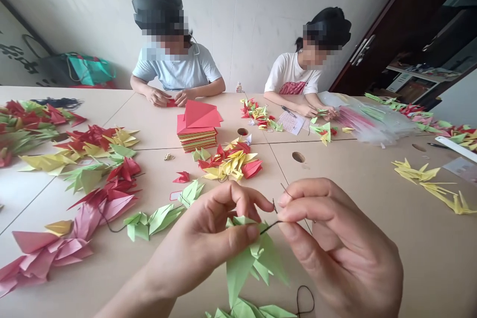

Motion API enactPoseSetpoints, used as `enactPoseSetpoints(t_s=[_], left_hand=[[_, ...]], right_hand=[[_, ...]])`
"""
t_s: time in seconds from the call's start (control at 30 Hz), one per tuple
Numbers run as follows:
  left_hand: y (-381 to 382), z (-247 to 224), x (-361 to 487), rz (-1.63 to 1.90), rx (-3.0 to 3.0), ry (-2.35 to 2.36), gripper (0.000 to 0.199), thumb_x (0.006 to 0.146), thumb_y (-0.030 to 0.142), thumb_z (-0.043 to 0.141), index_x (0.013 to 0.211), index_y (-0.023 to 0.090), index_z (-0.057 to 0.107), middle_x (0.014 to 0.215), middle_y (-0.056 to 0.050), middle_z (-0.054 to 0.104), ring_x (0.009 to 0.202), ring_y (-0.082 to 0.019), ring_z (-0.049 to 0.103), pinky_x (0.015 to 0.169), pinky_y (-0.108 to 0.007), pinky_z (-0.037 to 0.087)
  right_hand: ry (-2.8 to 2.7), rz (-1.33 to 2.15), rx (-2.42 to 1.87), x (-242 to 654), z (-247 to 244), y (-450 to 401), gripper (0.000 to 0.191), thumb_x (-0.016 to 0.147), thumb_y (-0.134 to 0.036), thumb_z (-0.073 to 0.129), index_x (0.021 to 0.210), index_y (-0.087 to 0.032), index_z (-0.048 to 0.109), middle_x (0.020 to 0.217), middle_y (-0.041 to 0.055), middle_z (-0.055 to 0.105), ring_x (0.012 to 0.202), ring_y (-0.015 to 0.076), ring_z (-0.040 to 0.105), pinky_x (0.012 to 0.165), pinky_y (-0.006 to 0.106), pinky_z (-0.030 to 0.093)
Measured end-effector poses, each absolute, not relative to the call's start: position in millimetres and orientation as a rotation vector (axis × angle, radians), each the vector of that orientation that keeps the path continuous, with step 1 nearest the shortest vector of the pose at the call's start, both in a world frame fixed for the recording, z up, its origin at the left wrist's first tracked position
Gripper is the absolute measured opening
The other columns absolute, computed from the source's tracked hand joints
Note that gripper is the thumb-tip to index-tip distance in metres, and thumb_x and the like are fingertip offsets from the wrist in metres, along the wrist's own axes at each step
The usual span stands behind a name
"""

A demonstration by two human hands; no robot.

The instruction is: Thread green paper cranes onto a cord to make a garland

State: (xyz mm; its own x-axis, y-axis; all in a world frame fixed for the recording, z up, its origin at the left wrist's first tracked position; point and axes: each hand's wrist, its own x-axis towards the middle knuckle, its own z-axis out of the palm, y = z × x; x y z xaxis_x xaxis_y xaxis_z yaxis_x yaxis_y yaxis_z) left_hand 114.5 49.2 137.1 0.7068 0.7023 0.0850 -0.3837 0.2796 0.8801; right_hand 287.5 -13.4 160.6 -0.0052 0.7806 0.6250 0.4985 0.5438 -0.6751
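My left hand point(208, 233) is closed on a green folded paper piece point(240, 263), its thumb pressed on the top where a dark thread point(271, 227) comes out. Right beside it, my right hand point(335, 243) pinches that thread between thumb and fingertips. A thin dark end sticks up near both fingertips. More green folded paper point(253, 309) lies below at the bottom edge, with a loop of thread point(305, 298) next to it. To the left, a string of green folded pieces point(160, 218) rests on the table.
Red, yellow and pink folded pieces point(74, 228) spread over the left of the table point(357, 169). A red-topped paper stack point(197, 131) stands mid-table. Two people point(177, 72) sit across, handling paper. Plastic bags point(383, 121) lie at the right.
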Motion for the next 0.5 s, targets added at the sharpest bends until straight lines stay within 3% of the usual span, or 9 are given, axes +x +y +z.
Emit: enactPoseSetpoints(t_s=[0.17,0.5], left_hand=[[48.8,137.5,119.7,0.695,1.013,0.373,0.011,0.086,0.017,0.068,0.09,0.022,0.058,0.086,0.001,0.061,0.078,-0.01,0.056,0.068,-0.017,0.045],[48.3,145.3,114.2,0.549,1.128,0.512,0.018,0.082,0.033,0.073,0.077,0.017,0.066,0.07,0.001,0.058,0.065,-0.009,0.045,0.06,-0.019,0.038]], right_hand=[[-1.643,0.327,-1.107,291.7,160.0,-9.9,0.018,0.087,-0.008,0.058,0.092,-0.025,0.06,0.093,0.003,0.057,0.086,0.0168,0.059,0.069,0.029,0.05],[-1.602,0.316,-1.099,293.3,159.4,-8.7,0.018,0.087,-0.008,0.059,0.092,-0.025,0.06,0.092,0.002,0.057,0.088,0.0162,0.059,0.073,0.028,0.05]])
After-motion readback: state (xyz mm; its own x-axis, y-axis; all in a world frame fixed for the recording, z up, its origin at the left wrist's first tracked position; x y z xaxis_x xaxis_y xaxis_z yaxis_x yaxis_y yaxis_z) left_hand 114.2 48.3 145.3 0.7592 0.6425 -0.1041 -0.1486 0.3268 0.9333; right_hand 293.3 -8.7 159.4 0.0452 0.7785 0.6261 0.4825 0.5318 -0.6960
